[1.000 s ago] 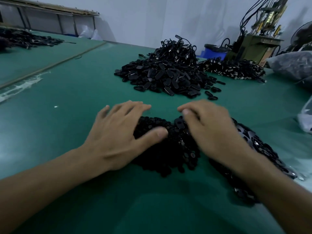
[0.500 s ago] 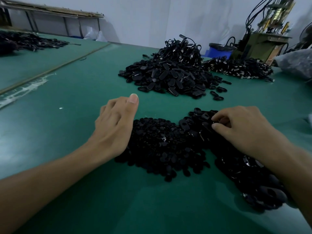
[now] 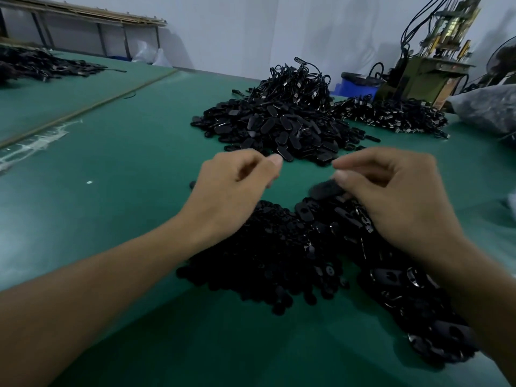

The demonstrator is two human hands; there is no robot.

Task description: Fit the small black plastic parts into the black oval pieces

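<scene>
pinching a black oval piece between thumb and curled fingers, the right hand hangs just above the near heap. the left hand has its fingers curled, thumb against forefinger; whether a small part sits between them cannot be told. beneath both hands the small black parts lie heaped on the green table, touching a spread of loose oval pieces on their right. well behind sits a larger far pile.
</scene>
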